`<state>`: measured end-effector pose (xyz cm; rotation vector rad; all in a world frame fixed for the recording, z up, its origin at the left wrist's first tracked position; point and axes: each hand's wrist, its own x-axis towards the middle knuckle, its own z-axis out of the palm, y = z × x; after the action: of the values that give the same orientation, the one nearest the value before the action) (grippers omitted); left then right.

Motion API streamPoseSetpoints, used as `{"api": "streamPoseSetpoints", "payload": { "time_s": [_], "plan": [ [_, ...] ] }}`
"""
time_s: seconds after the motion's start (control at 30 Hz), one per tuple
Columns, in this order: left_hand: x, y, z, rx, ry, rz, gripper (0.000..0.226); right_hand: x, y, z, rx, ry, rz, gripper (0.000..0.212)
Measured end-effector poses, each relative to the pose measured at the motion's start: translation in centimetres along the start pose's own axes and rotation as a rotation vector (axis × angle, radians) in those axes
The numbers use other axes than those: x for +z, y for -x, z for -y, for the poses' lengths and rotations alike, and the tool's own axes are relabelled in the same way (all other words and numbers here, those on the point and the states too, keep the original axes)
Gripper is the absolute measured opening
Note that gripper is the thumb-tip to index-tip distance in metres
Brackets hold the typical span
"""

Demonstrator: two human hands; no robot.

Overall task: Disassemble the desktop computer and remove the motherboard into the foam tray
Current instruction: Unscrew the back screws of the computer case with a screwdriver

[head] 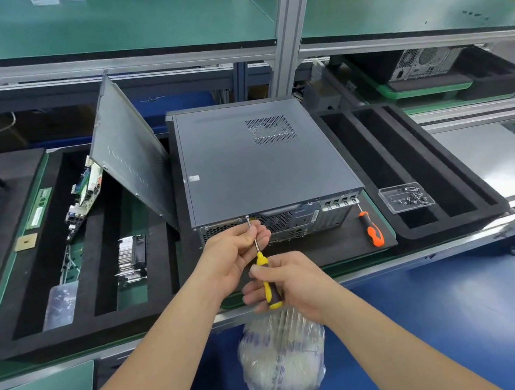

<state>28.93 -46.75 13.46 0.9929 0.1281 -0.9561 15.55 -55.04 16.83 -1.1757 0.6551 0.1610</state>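
The grey metal desktop computer [265, 162], judged heavy and stiff, is best taken by its edges, just beyond the left hand [233, 251] pinching and the right hand [291, 283] gripping the yellow-handled screwdriver [266, 276].

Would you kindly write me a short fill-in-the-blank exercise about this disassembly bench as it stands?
The right hand grips the yellow screwdriver by its ____.
The left hand pinches its shaft, tip at the computer case's ____ panel.
A second screwdriver, lying right of the case, has an ____ handle.
Loose screws sit in a ____ plastic tray.
Missing words: handle; rear; orange; clear.
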Motion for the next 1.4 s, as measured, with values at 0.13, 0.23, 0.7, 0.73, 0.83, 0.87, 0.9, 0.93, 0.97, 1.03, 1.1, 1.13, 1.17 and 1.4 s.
{"api": "streamPoseSetpoints", "payload": {
  "time_s": [0.13,0.23,0.7,0.73,0.83,0.87,0.9,0.93,0.97,1.03,1.1,1.13,1.17,1.4],
  "plan": [
    [-0.1,0.0,0.3,0.024,-0.035,0.019,0.021,2.0,-0.4,-0.5,-0.246,1.055,-0.458,0.019],
    [0.1,0.4,0.4,0.026,-0.065,0.035,0.021,2.2,-0.8,-0.8,-0.272,1.261,-0.556,0.017],
    [1.3,0.4,-0.3,-0.040,0.034,0.021,0.020,-1.0,0.1,-0.4,0.156,-0.603,0.226,0.033],
    [1.2,0.4,-0.4,-0.043,0.041,0.032,0.020,-0.7,0.0,-0.3,0.107,-0.509,0.183,0.030],
    [0.8,0.4,-0.5,-0.052,0.055,0.059,0.023,0.4,-0.1,0.3,-0.056,-0.119,0.010,0.028],
    [0.8,0.4,-0.5,-0.047,0.055,0.062,0.023,0.8,0.0,0.6,-0.098,0.012,-0.065,0.030],
    [0.7,0.4,-0.5,-0.039,0.051,0.063,0.024,1.1,-0.1,0.8,-0.152,0.170,-0.162,0.034],
    [0.7,0.5,-0.5,-0.031,0.044,0.065,0.024,1.5,-0.2,0.8,-0.220,0.374,-0.277,0.037],
    [0.7,0.5,-0.5,-0.021,0.029,0.068,0.025,1.8,-0.5,0.8,-0.289,0.609,-0.398,0.035],
    [0.7,0.5,-0.5,0.005,-0.023,0.070,0.025,2.4,-0.8,0.6,-0.369,0.995,-0.572,0.019],
    [0.8,0.6,-0.3,0.022,-0.062,0.058,0.023,2.5,-0.9,0.3,-0.369,1.158,-0.645,0.029],
    [0.9,0.6,-0.2,0.030,-0.075,0.048,0.022,2.3,-1.1,0.0,-0.365,1.181,-0.654,0.035],
    [1.1,0.6,-0.1,0.039,-0.085,0.036,0.022,2.1,-1.2,-0.2,-0.375,1.167,-0.662,0.036],
    [1.4,0.2,0.0,0.040,0.014,-0.004,0.019,1.0,-1.0,-0.2,-0.192,0.472,-0.388,0.038]
  ]
}}
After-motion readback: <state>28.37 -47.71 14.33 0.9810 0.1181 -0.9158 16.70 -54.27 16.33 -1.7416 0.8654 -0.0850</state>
